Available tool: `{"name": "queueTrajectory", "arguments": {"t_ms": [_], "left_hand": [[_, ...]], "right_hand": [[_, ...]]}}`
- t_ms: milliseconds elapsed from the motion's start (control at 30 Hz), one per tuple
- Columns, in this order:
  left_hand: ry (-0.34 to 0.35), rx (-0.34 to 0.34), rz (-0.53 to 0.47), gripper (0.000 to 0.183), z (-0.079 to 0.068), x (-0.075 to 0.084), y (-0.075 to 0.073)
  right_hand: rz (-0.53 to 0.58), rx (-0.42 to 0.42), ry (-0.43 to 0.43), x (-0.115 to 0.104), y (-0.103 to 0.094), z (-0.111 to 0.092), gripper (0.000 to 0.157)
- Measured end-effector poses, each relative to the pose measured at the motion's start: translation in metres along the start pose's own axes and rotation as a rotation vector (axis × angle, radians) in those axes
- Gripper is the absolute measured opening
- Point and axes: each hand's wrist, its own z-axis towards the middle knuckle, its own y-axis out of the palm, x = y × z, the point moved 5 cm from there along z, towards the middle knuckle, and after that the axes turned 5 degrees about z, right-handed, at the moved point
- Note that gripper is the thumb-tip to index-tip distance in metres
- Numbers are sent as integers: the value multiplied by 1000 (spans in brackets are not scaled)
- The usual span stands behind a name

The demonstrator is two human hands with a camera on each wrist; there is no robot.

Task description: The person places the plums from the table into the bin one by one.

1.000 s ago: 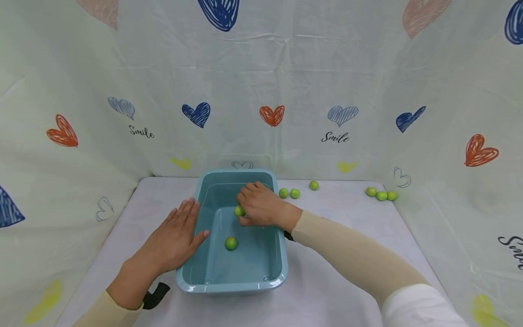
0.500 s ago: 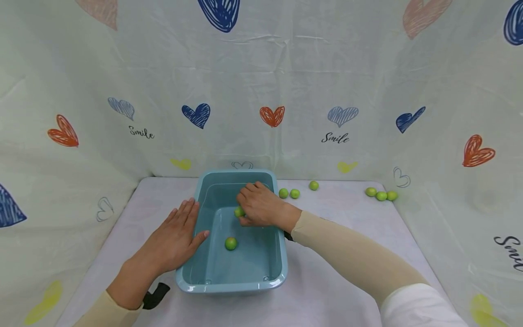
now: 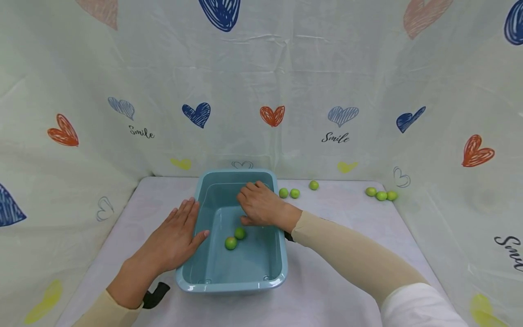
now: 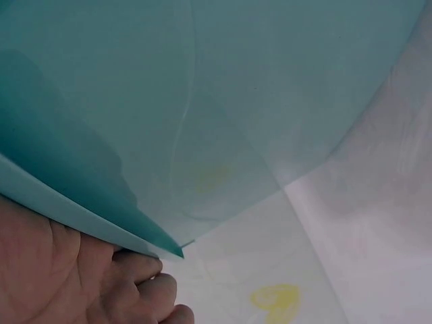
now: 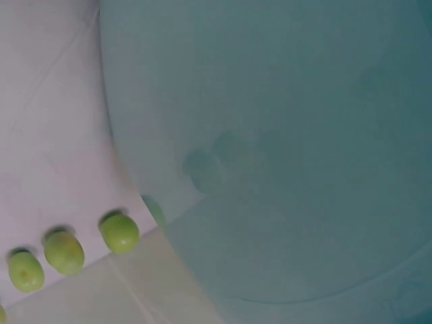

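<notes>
A light blue plastic basin (image 3: pixel 230 287) stands on the table, and two small round green fruits (image 3: pixel 235 238) lie touching on its floor. My left hand (image 3: pixel 173 240) rests along the basin's left rim, fingers straight and thumb over the edge. In the left wrist view the palm (image 4: pixel 54 270) lies against the rim. Inside the basin, above the fruits, my right hand (image 3: pixel 263 204) hangs with curled fingers and the thumb below. Its palm side is hidden, and I cannot tell whether it holds anything. The right wrist view shows the basin's translucent wall (image 5: pixel 283 223), not the hand.
Right of the basin, near the back edge, lie three green fruits (image 3: pixel 295 193). Three more green fruits (image 3: pixel 381 195) sit together at the table's (image 3: pixel 339 218) back right corner. A curtain (image 3: pixel 233 77) printed with hearts stands behind and at both sides.
The green fruit at my right hand's fingertips has left them and now lies against the other fruit on the basin floor. Both hands have kept their places.
</notes>
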Motion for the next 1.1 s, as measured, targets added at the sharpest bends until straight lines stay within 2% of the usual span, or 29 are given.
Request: {"name": "queueTrajectory", "arguments": {"t_ms": [133,400,533,667,833,967,1100], "left_hand": [[-1,2,-5,82,0,-1,0],[-5,5,-12,82,-1,-1,0],[-6,7,-16,81,-1,-1,0],[-7,6,-19,81,-1,-1,0],[-1,8,-21,80,-2,-2,0],[4,10,-24,80,-3,-2,0],[9,8,-25,80,-3,-1,0]], "right_hand": [[3,61,11,2,-2,0,34],[-71,277,26,6,-14,-6,32],[-97,360,53,15,-22,-14,30],[-83,408,106,36,-27,-27,32],[-22,440,215,74,-28,-50,39],[-11,423,307,104,-20,-75,40],[-46,400,377,124,-7,-96,40]]}}
